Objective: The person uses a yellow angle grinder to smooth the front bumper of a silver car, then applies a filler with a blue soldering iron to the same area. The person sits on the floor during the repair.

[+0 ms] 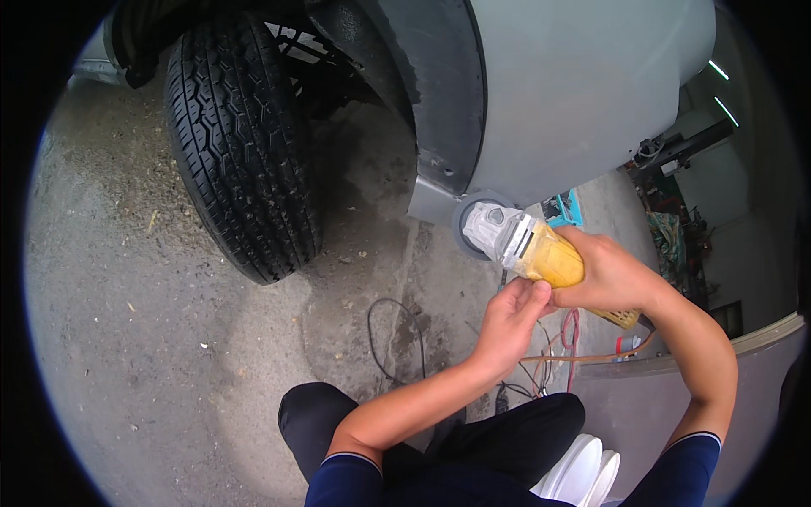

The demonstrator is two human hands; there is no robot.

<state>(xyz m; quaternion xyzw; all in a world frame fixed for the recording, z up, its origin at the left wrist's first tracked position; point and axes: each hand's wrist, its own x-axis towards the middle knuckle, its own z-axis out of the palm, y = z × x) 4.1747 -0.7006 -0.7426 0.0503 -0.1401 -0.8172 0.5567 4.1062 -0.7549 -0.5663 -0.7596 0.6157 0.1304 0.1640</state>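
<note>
My right hand is closed round the yellow body of an angle grinder with a silver head and grey disc. My left hand is closed against the grinder's lower side, thumb up; its fingertips are partly hidden. The disc is at the bottom edge of a pale grey vehicle body panel, beside a small bare metal piece below the dark wheel-arch trim.
A black tyre stands left, on concrete floor. Cables and a cyan object lie beyond my hands. My bent knees are below. White rounded objects sit lower right, near a mauve panel.
</note>
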